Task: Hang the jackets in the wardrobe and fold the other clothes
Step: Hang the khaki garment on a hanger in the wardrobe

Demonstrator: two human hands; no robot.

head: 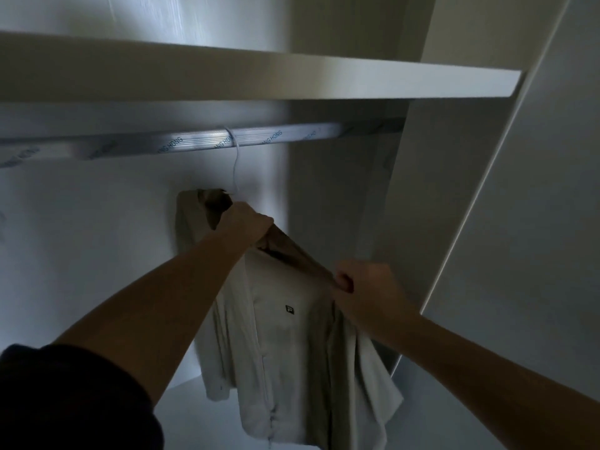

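We are looking into the wardrobe (519,222), where a pale jacket (285,319) with a small dark logo on its chest hangs from a thin white hanger (235,157). The hanger's hook is looped over the rail (194,142), which runs just below the shelf (292,76). Our left hand (246,222), reaching out of a dark sleeve (65,401), has its fingers curled around the fabric at the jacket's collar, right under the neck of the hanger. Our right hand (367,284) pinches the near shoulder of the jacket between curled fingers and thumb, pulling the cloth taut along the hanger's arm. The jacket's front falls open and loose below, and one side drapes lower by our right forearm. We judge this jacket's hanging to be nearly done. The hook is on the rail and the weight seems to be carried there, so what is left is to settle the shoulders squarely and let go with both hands. It is the only garment we can see on the rail. No other jackets and none of the clothes to fold are in view, so we cannot tell how much of the task is left. As far as this view shows, the folding has not begun.
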